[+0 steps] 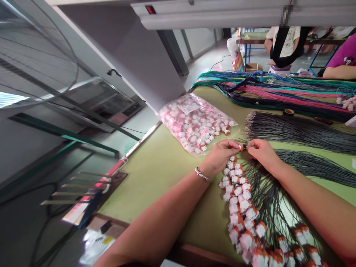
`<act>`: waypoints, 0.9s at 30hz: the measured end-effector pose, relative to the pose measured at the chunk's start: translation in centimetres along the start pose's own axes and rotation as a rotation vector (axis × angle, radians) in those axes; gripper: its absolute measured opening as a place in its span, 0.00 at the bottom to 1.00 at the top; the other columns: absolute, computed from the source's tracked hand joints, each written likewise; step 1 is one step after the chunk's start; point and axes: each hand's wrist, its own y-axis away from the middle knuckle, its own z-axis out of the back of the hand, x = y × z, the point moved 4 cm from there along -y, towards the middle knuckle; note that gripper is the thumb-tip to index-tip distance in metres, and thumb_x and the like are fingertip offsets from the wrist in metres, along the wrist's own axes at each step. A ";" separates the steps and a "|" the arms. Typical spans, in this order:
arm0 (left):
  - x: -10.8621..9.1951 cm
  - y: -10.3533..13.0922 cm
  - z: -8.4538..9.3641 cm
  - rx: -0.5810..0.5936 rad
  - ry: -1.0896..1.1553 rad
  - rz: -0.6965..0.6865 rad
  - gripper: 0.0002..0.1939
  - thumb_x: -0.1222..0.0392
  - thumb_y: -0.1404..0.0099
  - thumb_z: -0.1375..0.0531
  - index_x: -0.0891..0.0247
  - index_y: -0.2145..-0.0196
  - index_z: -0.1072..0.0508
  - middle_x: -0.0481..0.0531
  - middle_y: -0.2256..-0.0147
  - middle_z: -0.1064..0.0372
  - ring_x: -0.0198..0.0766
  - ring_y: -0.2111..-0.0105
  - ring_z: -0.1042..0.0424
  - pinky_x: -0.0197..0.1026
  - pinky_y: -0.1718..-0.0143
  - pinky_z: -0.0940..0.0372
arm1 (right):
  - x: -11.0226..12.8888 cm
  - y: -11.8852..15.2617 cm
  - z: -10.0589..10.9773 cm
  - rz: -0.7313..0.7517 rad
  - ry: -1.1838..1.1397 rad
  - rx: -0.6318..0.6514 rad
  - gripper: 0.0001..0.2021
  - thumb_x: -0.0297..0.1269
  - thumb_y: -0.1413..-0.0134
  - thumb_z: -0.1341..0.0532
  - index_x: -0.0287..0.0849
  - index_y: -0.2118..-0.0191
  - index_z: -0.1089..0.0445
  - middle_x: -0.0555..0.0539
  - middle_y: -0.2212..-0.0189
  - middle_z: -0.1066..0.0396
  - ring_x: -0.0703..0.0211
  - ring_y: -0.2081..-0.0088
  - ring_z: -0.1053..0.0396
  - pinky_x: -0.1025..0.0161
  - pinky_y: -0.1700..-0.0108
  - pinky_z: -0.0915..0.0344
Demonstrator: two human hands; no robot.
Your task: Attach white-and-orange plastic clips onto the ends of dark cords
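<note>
- Step in hand, as far as I can tell: a wire end is being fitted to a connector. The left hand (221, 155) pinches one small white-and-orange plastic connector (240, 148), and the right hand (263, 152) is closed at the fingertips, seemingly on a thin black wire (245, 147). Whether it's seated, can't tell.
- Next move, I'd say, calls for a steady left pinch and a straight, gentle push or tug from the right.
- Count on the hands: two, nearly touching, neither free. One connector between them, just above the surface (144, 174).
- Finished-looking pile: a long cluster of white-and-orange connectors (240, 193) running from just below the hands back between the forearms. Dozens, honestly, too overlapped to count.
- One clear plastic bag full of white-and-orange connectors (191, 118), just beyond the left hand and off to its left.
- Two bundles of straight black wires: one beyond the right hand (300, 129), one to its right, nearer the forearm (317, 163).
- One dark roll of tape (288, 112), beyond the right hand.
- Farthest past both hands: one heap of multicoloured cables (258, 88), strands uncountable.
</note>
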 end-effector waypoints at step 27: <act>0.3 0.0 -0.4 0.048 -0.205 -0.132 0.08 0.64 0.51 0.32 0.65 0.82 0.28 0.51 0.68 0.28 0.33 0.69 0.32 0.36 0.68 0.38 | -0.7 -0.3 -0.4 0.032 0.085 0.029 0.07 0.40 0.63 0.45 0.43 0.78 0.39 0.55 0.83 0.42 0.67 0.80 0.46 0.67 0.78 0.45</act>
